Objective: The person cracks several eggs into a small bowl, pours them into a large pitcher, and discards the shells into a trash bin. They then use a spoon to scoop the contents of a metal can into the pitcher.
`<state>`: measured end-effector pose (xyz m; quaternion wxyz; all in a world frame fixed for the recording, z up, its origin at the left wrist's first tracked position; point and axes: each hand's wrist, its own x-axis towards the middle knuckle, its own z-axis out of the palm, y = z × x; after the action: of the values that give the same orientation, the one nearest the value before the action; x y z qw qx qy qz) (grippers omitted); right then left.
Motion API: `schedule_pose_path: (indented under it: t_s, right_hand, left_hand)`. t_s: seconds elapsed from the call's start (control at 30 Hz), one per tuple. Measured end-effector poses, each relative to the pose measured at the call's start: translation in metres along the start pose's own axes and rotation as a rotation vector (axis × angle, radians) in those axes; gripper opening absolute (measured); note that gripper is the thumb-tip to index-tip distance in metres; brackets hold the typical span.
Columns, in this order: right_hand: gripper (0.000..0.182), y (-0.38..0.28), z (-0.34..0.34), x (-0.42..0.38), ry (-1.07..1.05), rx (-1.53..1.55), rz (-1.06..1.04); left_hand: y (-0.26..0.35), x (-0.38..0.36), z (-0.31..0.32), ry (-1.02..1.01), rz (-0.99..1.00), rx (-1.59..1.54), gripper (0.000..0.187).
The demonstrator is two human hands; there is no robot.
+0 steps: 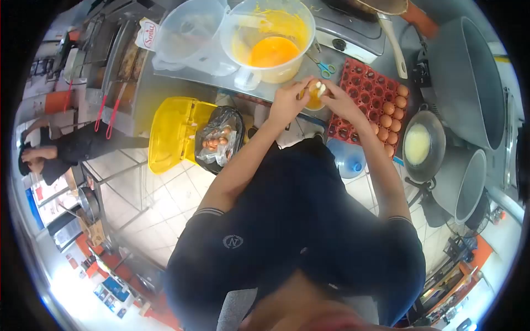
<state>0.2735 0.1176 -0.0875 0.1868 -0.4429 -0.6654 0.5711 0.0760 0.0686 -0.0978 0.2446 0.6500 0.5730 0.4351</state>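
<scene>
Just above the frame's centre, the left hand (pixel 288 102) and right hand (pixel 338 101) pinch a cracked egg (pixel 317 89) between their fingertips, right at the near edge of the surface (pixel 176 77), over a small bowl (pixel 314 103) that the fingers mostly hide. Close behind stands a jug (pixel 269 38) of yolk, scissors (pixel 324 68) beside it, and at right a red tray (pixel 369 88) overhangs that edge, leaving little free room. Below left, a bin (pixel 221 138) of shells sits on open floor; the upper frame cuts off the jug's top.
</scene>
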Motion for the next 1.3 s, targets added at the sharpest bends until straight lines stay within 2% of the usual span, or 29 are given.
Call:
schedule_pose_path:
  t_s: [0.07,0.13,0.2,0.23,0.3,0.37,0.43,0.57,0.63,0.7,0.73,0.77,0.83,0.87,0.9,0.97,1.03,1.1,1.17,1.2,1.23,1.27,1.3]
  right_hand:
    - [0.049,0.004,-0.005,0.001,-0.009,0.056,-0.024]
    - [0.048,0.005,-0.008,-0.002,0.037,0.147,0.15]
    - [0.049,0.009,-0.007,-0.003,0.067,0.197,0.113]
    - [0.048,0.016,-0.005,-0.002,0.098,0.209,0.098]
    - [0.047,0.018,0.006,-0.004,0.098,0.213,0.085]
    - [0.043,0.004,0.019,-0.007,0.15,0.148,0.01]
    - [0.041,-0.012,0.039,-0.004,0.087,0.177,0.004]
    - [0.045,-0.034,0.104,0.022,-0.239,0.189,-0.032]
    - [0.045,-0.03,0.156,0.046,-0.369,0.248,-0.068]
    - [0.052,-0.052,0.203,0.068,-0.477,-0.085,-0.134]
    - [0.063,-0.044,0.229,0.077,-0.496,-0.243,-0.298]
    - [0.068,-0.038,0.252,0.084,-0.503,-0.511,-0.559]
    - [0.066,-0.055,0.281,0.085,-0.587,-0.956,-0.509]
    - [0.066,-0.062,0.287,0.088,-0.584,-0.967,-0.518]
    - [0.062,-0.07,0.289,0.09,-0.582,-0.889,-0.491]
    - [0.059,-0.084,0.282,0.092,-0.587,-0.823,-0.471]
    - [0.053,-0.092,0.254,0.091,-0.523,-0.682,-0.485]
    - [0.045,-0.086,0.217,0.084,-0.466,-0.644,-0.475]
    - [0.042,-0.096,0.173,0.069,-0.446,-0.603,-0.415]
    - [0.038,-0.099,0.149,0.058,-0.434,-0.581,-0.354]
    - [0.035,-0.103,0.125,0.041,-0.399,-0.559,-0.276]
    - [0.031,-0.11,0.104,0.025,-0.294,-0.501,-0.295]
    - [0.03,-0.109,0.079,0.009,-0.171,-0.545,-0.294]
  left_hand:
    - [0.002,-0.003,0.0,0.017,-0.069,-0.041,0.041]
    - [0.005,-0.01,0.006,0.004,-0.468,-0.502,0.039]
    - [-0.003,-0.021,0.01,0.046,-0.715,-0.764,0.041]
    - [-0.004,-0.026,0.003,0.104,-0.73,-0.755,0.041]
    - [-0.001,-0.034,-0.007,0.08,-0.818,-1.037,0.044]
    - [-0.007,-0.051,-0.022,0.144,-0.835,-1.112,0.044]
    - [-0.017,-0.072,-0.04,0.189,-0.847,-1.189,0.045]
    - [-0.06,-0.145,-0.096,0.458,-0.889,-0.925,0.045]
    - [-0.106,-0.199,-0.124,0.465,-0.861,-0.763,0.045]
    - [-0.129,-0.24,-0.149,0.489,-0.956,-0.409,0.05]
    - [-0.157,-0.269,-0.156,0.396,-0.973,-0.061,0.053]
    - [-0.177,-0.292,-0.163,0.299,-0.979,0.283,0.056]
    - [-0.172,-0.296,-0.187,0.365,-1.124,0.122,0.058]
    - [-0.152,-0.281,-0.203,0.404,-1.182,0.037,0.055]
    - [-0.154,-0.279,-0.206,0.414,-1.177,0.031,0.055]
    - [-0.161,-0.275,-0.212,0.586,-0.944,0.09,0.054]
    - [-0.156,-0.253,-0.225,0.606,-0.963,0.083,0.055]
    - [-0.171,-0.231,-0.246,0.619,-0.904,0.153,0.065]
    - [-0.132,-0.179,-0.294,0.722,-0.976,-0.153,0.076]
    - [-0.151,-0.169,-0.32,0.768,-0.828,-0.228,0.083]
    - [-0.149,-0.154,-0.341,0.774,-0.748,-0.038,0.064]
    - [-0.256,-0.196,-0.379,0.59,-0.379,0.675,0.048]
    - [-0.237,-0.172,-0.399,0.572,-0.413,0.22,0.044]
